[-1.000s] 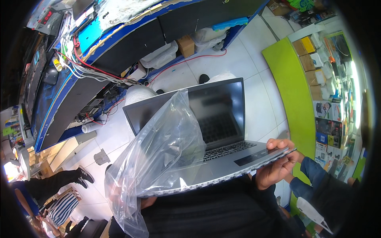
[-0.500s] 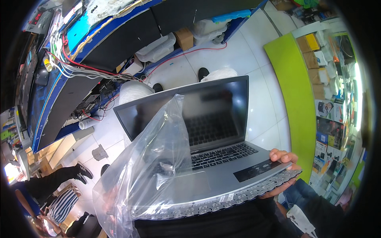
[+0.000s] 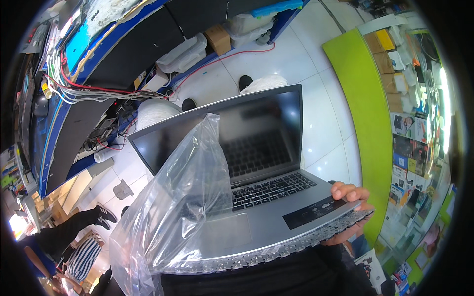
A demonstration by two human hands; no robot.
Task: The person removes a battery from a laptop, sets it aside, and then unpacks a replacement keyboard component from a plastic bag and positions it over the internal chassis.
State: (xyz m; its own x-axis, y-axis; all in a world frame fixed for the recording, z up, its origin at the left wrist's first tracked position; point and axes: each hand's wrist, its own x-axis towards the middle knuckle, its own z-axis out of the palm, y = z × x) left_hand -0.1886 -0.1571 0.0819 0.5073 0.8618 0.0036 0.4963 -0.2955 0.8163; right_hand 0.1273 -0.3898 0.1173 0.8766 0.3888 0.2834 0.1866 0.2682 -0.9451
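An open grey laptop (image 3: 266, 219) rests across my lap, its dark screen (image 3: 261, 130) tilted back and its black keyboard (image 3: 276, 190) bare on the right. My right hand (image 3: 349, 197) grips the front right corner, fingers bent over the top and the rest below. Under the laptop's front edge, that hand also holds a thin grey patterned sheet (image 3: 316, 237), which looks like the back of a loose keyboard. A clear plastic bag (image 3: 182, 197) drapes over the laptop's left half. Behind the bag at the lower left, a faint skin tone may be my left hand (image 3: 124, 242); its fingers are hidden.
A blue-edged bench (image 3: 123, 44) with tangled cables (image 3: 79, 89) stands at the left. Plastic bins (image 3: 185, 55) and a small cardboard box (image 3: 217, 39) sit beneath it. On the right is a green-edged display counter (image 3: 353, 98) with boxed goods. Another person's legs (image 3: 69, 227) show at lower left.
The view has shifted slightly, so the laptop and bag appear a little further left and higher. My right hand keeps its grip on the corner.
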